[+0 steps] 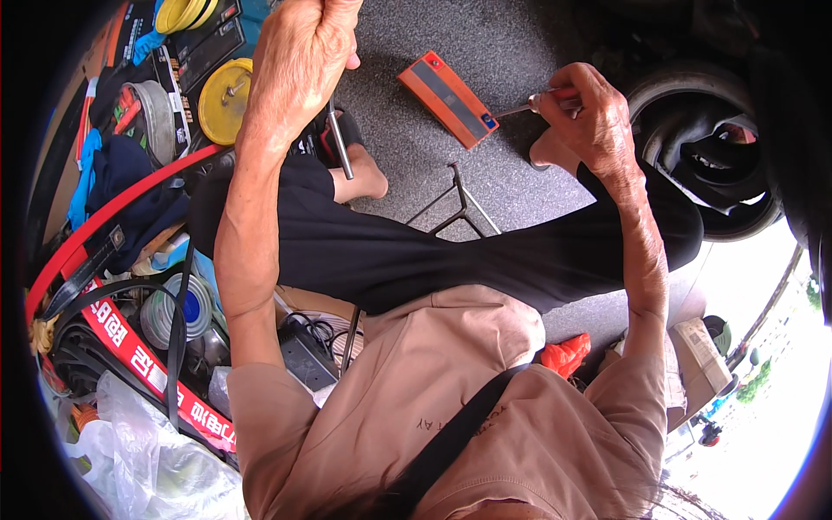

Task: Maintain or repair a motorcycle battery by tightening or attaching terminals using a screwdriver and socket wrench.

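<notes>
Orange box (449, 100) lies on the floor (390, 39) between the hands, long axis far-left to near-right; right hand (585, 117), nearer, grips a screwdriver (516, 109), left hand (299, 65) a metal rod (340, 143).

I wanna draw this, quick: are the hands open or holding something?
Left hand: can't tell, its grip is hidden; a metal rod shows below it.
Right hand: closed, holding a red-handled tool.

We find large white characters on a red strip (130, 345) at near left, and small dark lettering across a tan shirt (407, 381), near centre.
</notes>
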Motion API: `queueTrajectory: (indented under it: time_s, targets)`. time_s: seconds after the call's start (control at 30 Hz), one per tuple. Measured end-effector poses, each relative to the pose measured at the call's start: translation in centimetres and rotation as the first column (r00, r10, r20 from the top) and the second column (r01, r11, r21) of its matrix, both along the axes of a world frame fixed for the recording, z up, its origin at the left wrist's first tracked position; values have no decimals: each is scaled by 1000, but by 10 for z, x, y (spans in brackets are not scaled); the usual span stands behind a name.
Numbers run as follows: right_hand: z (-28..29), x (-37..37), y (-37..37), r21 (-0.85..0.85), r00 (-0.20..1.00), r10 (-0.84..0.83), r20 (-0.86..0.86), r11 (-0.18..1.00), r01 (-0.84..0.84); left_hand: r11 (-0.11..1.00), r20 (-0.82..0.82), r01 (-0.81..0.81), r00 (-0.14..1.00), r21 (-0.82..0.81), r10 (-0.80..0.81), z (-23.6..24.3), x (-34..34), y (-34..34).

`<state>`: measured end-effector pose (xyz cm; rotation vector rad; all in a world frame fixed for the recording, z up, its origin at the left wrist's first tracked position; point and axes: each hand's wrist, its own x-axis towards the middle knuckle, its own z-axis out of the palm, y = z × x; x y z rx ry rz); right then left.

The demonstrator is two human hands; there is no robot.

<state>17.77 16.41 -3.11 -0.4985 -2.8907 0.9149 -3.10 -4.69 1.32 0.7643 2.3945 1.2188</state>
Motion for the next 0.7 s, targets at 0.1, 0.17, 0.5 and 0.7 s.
queueTrajectory:
  time_s: [0.1,0.17,0.5,0.7]
  targets:
    - [-2,0,0,1,1000,0,5,1000,0,1000,-9,-4,1000,-9,4,13,10,7]
    - [-4,1,0,4,1000,0,13,1000,0,1000,-18,-10,1000,-17,9,11,11,7]
    - [0,0,0,36,999,8,38,999,-10,999,-3,21,1000,-33,-21,-2,1,-1]
    - [1,-1,-5,69,996,72,47,995,-75,998,-26,44,999,-39,-45,-4,2,0]
